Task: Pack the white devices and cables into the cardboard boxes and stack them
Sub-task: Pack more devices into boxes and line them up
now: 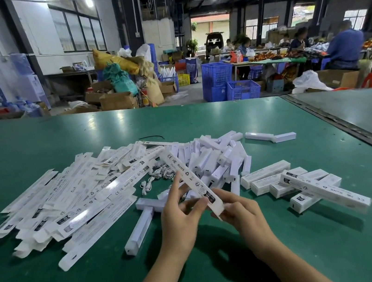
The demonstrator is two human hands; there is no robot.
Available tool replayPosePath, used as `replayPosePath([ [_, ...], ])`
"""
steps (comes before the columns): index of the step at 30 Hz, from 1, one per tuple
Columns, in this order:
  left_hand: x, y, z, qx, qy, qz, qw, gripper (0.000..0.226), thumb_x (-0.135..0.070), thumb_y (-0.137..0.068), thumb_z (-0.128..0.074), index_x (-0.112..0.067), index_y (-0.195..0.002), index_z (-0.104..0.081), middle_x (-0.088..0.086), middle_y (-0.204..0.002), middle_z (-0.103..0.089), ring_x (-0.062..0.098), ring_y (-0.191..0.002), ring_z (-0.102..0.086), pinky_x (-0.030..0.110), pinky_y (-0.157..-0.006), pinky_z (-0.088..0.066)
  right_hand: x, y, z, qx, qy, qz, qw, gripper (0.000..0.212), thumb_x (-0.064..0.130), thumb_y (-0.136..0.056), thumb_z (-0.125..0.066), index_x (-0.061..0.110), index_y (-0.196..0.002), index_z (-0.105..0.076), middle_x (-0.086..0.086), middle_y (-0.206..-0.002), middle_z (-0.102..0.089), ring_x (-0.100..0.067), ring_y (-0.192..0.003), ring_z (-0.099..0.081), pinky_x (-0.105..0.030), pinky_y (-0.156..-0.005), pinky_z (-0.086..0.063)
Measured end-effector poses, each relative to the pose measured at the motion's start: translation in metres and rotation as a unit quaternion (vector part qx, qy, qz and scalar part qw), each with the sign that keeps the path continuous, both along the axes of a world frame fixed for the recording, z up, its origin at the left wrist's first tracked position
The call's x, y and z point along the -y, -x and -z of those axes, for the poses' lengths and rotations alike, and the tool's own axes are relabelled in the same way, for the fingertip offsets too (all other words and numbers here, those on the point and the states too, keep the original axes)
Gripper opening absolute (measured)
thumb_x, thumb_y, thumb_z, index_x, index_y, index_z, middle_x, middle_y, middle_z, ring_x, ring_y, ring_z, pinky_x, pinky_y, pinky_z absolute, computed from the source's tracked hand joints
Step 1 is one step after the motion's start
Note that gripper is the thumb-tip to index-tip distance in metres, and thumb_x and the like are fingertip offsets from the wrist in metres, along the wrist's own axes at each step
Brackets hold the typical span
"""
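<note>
Both hands hold one long white printed box [187, 176] tilted over the green table [35, 150]. My left hand [181, 211] pinches its side, index finger raised along it. My right hand [238, 208] grips its near end. To the left lies a heap of flat unfolded boxes [67, 201]. Behind the held box sits a pile of white devices [212, 158], with coiled white cables [158, 173] in front of it. Two loose devices [142, 228] lie near my left hand. On the right rests a stack of packed boxes [301, 183].
A seam and a grey table section [358, 113] run along the right. Another white device [269, 136] lies apart at the back. Beyond the table edge stand blue crates [229, 80], cardboard cartons and several seated people at far tables.
</note>
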State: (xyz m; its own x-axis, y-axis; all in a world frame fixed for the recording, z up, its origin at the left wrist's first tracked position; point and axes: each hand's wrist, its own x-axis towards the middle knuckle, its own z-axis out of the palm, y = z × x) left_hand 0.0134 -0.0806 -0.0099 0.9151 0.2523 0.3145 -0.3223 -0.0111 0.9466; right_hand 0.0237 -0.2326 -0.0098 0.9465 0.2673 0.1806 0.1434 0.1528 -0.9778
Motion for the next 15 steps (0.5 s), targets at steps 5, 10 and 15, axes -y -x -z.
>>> replayPosePath([
  [5,-0.002,0.0,-0.001,0.002,0.019,-0.004,1.0,0.05,-0.006,-0.091,-0.069,-0.03,-0.133,-0.055,0.003,-0.13,-0.064,0.004,-0.102,-0.07,0.018,-0.08,-0.056,-0.001,0.003,-0.003,0.028,-0.006,0.009,1.0,0.039,-0.002,-0.096,-0.054,0.029,-0.1,-0.077,-0.002,-0.102,-0.076,-0.012,-0.09,-0.07,-0.022,-0.078,-0.055],
  [10,-0.003,0.004,-0.003,0.022,-0.079,0.014,0.997,0.06,-0.004,-0.083,-0.078,-0.031,-0.133,-0.059,-0.012,-0.154,-0.038,-0.001,-0.103,-0.068,0.023,-0.088,-0.057,0.0,0.001,-0.004,0.064,0.005,0.08,0.995,0.028,-0.002,-0.082,-0.073,0.019,-0.1,-0.071,0.001,-0.089,-0.077,-0.01,-0.08,-0.073,-0.016,-0.067,-0.054],
  [15,-0.005,0.008,-0.011,0.023,-0.193,0.006,0.981,0.063,-0.029,-0.07,-0.081,-0.026,-0.13,-0.063,-0.023,-0.153,-0.035,0.013,-0.126,-0.059,0.039,-0.106,-0.05,0.002,-0.001,-0.004,0.071,0.006,0.093,0.993,0.017,0.0,-0.08,-0.076,0.015,-0.086,-0.073,-0.006,-0.081,-0.075,-0.015,-0.072,-0.071,-0.021,-0.064,-0.054],
])
